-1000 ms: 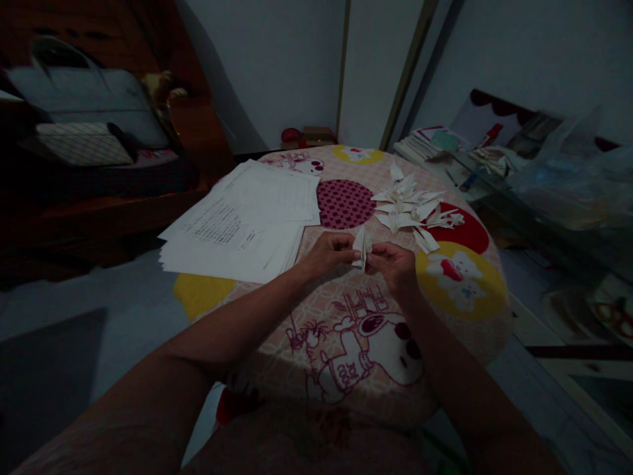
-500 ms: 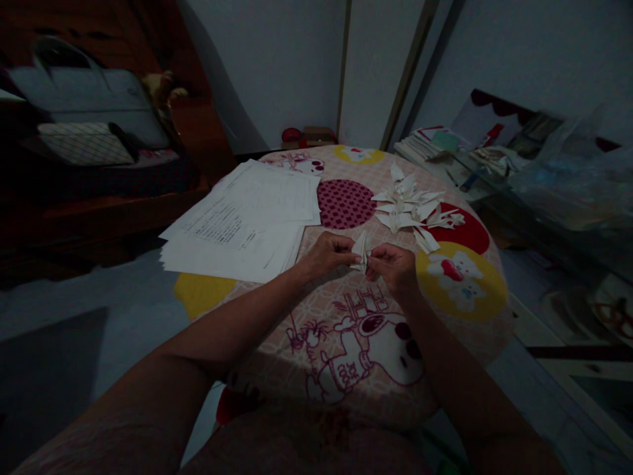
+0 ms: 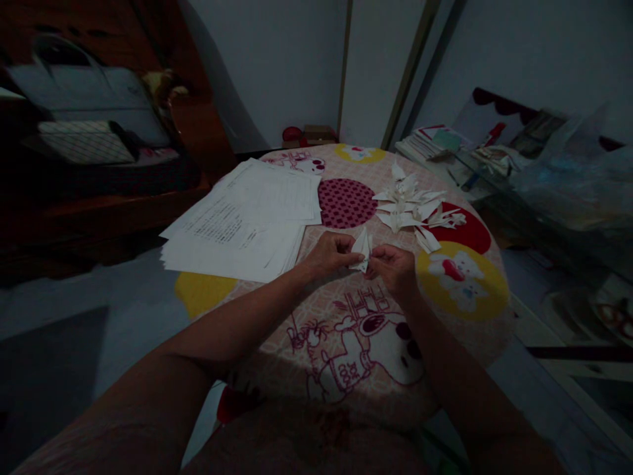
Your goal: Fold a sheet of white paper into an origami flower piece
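Observation:
A small folded piece of white paper [image 3: 363,244], pointed at the top, is held upright between my two hands above the patterned tablecloth [image 3: 277,323]. My left hand [image 3: 333,254] pinches its left side with thumb and fingers. On its right side, the fingers of my right hand [image 3: 395,265] are closed on the lower edge. Beyond my right hand lies a cluster of folded paper cranes [image 3: 410,208]. To the left of my hands a stack of printed sheets [image 3: 237,224] rests on the table.
A wooden bench [image 3: 198,132] at the left holds a pale handbag [image 3: 99,92] and a checkered pouch [image 3: 84,142]. On the right, a glass-topped stand [image 3: 499,181] carries papers [image 3: 430,142] and a clear plastic bag [image 3: 568,165]. Small boxes [image 3: 319,135] sit by the wall.
The folded paper has turned slightly between my fingers, so a broader flat face of it shows now. Both hands stay in nearly the same place.

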`<state>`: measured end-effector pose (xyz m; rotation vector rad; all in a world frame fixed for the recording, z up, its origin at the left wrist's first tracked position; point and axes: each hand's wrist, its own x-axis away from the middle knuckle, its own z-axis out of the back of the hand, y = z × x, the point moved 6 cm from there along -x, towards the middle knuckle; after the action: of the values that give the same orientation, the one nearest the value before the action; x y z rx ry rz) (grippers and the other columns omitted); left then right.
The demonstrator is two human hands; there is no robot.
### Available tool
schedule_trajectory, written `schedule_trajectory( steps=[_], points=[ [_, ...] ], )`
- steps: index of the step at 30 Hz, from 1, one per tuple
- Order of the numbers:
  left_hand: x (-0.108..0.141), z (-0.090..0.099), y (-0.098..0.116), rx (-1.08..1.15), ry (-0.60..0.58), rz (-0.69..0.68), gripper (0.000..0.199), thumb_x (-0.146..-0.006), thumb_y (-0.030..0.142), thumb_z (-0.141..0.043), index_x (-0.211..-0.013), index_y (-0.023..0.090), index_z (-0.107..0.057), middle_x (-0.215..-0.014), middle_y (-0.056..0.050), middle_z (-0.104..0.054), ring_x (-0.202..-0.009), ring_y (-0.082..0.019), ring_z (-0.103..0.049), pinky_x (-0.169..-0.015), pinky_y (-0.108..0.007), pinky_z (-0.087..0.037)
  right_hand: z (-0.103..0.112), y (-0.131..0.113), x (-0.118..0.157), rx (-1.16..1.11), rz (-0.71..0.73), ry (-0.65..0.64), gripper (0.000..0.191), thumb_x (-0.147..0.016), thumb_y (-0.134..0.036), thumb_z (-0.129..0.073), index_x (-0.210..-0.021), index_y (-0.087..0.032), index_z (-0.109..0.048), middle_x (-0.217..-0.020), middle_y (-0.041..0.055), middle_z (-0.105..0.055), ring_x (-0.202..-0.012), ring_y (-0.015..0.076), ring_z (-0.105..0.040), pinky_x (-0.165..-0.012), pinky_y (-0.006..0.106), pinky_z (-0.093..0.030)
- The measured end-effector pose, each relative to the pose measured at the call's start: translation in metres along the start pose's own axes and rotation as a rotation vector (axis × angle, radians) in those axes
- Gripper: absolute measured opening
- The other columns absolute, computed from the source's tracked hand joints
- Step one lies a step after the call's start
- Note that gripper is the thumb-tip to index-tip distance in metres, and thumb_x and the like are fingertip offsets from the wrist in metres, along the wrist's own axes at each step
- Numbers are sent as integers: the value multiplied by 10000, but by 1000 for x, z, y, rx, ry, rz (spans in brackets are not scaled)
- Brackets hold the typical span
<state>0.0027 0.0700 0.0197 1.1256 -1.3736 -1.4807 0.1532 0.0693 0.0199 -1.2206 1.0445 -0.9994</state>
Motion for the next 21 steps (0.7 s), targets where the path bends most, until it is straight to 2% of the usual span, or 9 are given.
schedule_trajectory(
  steps=[5,8,11,15,21],
  points=[
    [-3,1,-3,54,-35,-28,304,-679,349,-808,-664,106,-626,-589,10,-574,-529,-76,-511,-509,-201,-382,0,-2,-1,-27,-6,17,208,-656,-344,-757,-674,-179,-631,-500,-1,-653,-417,135,-603,-428,245,-508],
    [-3,0,-3,142,-34,-37,324,-663,318,-833,-818,107,-642,-661,3,-618,-571,-92,-570,-552,-215,-446,1,0,-2,-71,-2,8,208,-655,-335,-768,-712,-171,-653,-520,0,-661,-429,136,-609,-440,255,-523],
    [-4,1,-3,219,-12,-49,453,-631,278,-863,-968,124,-603,-696,14,-635,-589,-105,-603,-565,-225,-481,1,2,-3,-83,-6,2,209,-650,-328,-777,-724,-166,-666,-526,-2,-660,-434,134,-605,-444,262,-531],
    [-6,0,-2,235,-54,-80,472,-601,300,-897,-918,119,-597,-711,15,-637,-611,-107,-612,-577,-218,-487,1,-1,-3,-99,18,-2,194,-628,-302,-793,-708,-163,-684,-534,-1,-661,-442,128,-604,-446,251,-513],
    [-7,4,2,221,-91,-126,496,-596,297,-908,-954,124,-612,-861,-31,-680,-746,-128,-650,-708,-249,-515,4,-7,-3,-123,78,25,151,-587,-215,-792,-709,-169,-715,-583,1,-683,-498,124,-620,-498,251,-517]
  ],
)
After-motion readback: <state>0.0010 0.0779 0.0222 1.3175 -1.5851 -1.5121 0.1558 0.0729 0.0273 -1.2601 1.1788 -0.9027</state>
